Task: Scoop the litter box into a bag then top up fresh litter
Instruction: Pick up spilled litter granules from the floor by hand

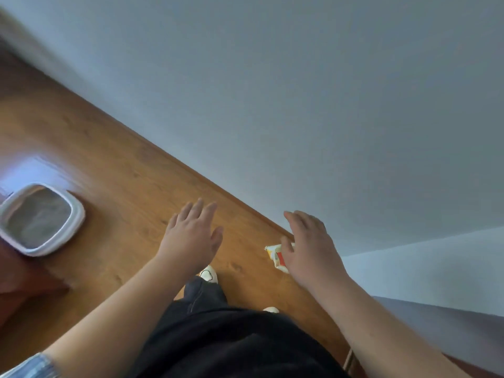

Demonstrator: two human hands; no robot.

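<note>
We look down on a warm brown wooden floor [114,159] that meets a pale grey-blue wall [300,91] along a wooden skirting board [191,173]; below us hang dark trousers [218,336], with one white shoe [208,274] ahead and the tip of another shoe [271,310] just behind; a blue striped sleeve [35,366] shows at the lower left; a blurred reddish-brown piece of furniture [24,290] stands at the left edge.

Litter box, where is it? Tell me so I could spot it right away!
Look at the brown wooden floor that runs below the grey wall. Far to the left, beyond the left hand, sits the litter box. It is the only white, rounded tray, with grey litter inside.
</note>
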